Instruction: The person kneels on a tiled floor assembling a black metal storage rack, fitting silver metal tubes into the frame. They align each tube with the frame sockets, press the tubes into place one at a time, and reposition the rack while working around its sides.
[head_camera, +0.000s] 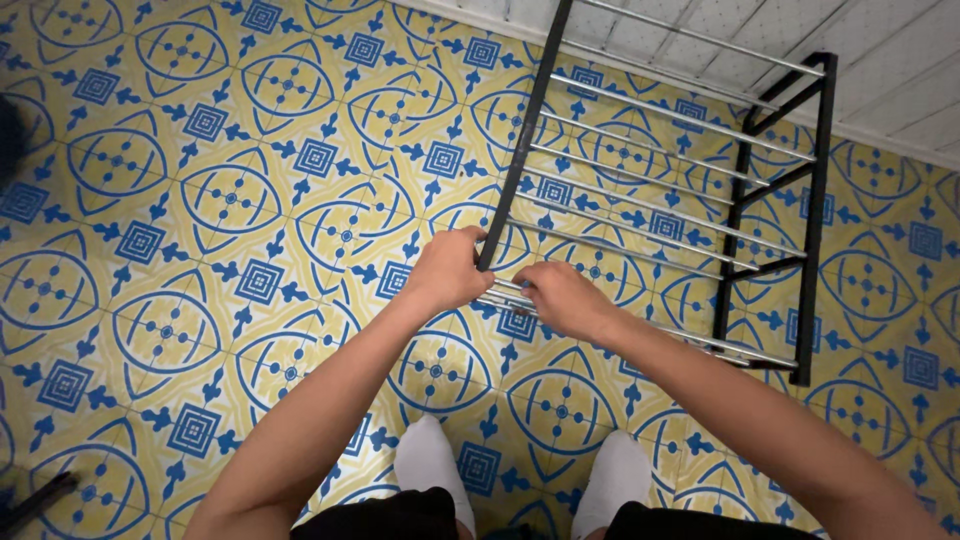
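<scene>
Black-framed rack (680, 190) gripped at its near corner by left hand (447, 270) and right hand (562, 298).

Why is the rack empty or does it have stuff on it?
Empty. The rack shows only bare silver bars, with floor tiles visible between them. Both hands, left and right, grip its near end.

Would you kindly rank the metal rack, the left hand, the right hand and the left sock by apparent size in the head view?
1. metal rack, by far the largest.
2. left sock.
3. left hand and right hand: look alike, so unranked.
</scene>
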